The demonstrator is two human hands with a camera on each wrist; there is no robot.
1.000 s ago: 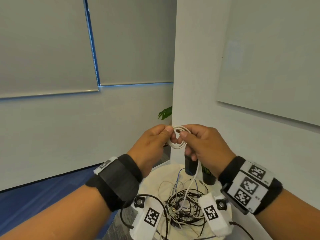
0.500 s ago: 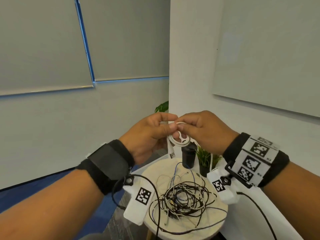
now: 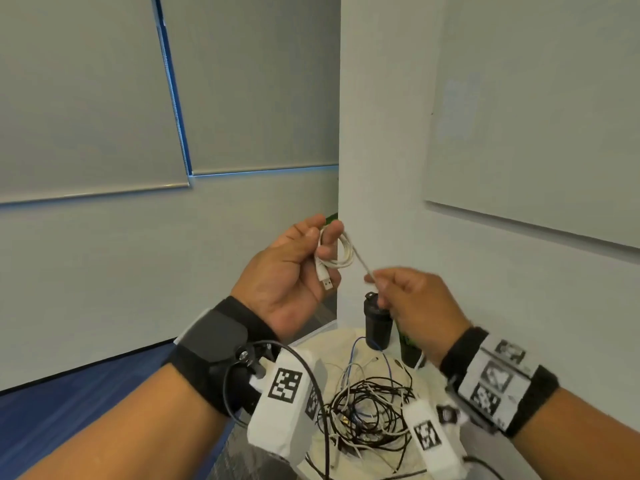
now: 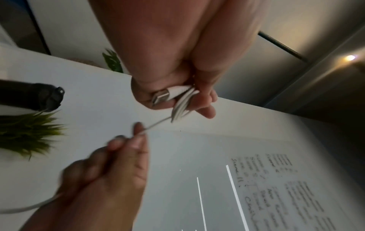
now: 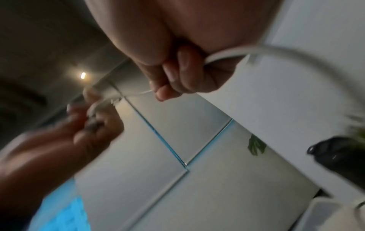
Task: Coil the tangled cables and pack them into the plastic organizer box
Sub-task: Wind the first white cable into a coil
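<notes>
My left hand [image 3: 311, 251] holds a small coil of white USB cable [image 3: 341, 252] in its curled fingers, with the metal plug [image 3: 326, 283] hanging below. In the left wrist view the plug [image 4: 159, 98] and the coil's loops [image 4: 180, 107] lie between thumb and fingers. A straight run of the same cable leads down-right to my right hand [image 3: 398, 289], which pinches it; the rest trails out under that hand [image 5: 162, 87]. A tangle of black and white cables [image 3: 367, 407] lies on the round table [image 3: 318, 455] below. No organizer box is in view.
A black cylinder [image 3: 377, 323] and a small green potted plant [image 4: 25, 132] stand at the table's far edge by the white wall. A whiteboard [image 3: 536, 116] hangs to the right. Blue carpet [image 3: 69, 403] lies to the left.
My hands were together on the coil; now the right hand has drawn down and right along the cable, and the left hand has turned palm-up with the coil and plug showing.
</notes>
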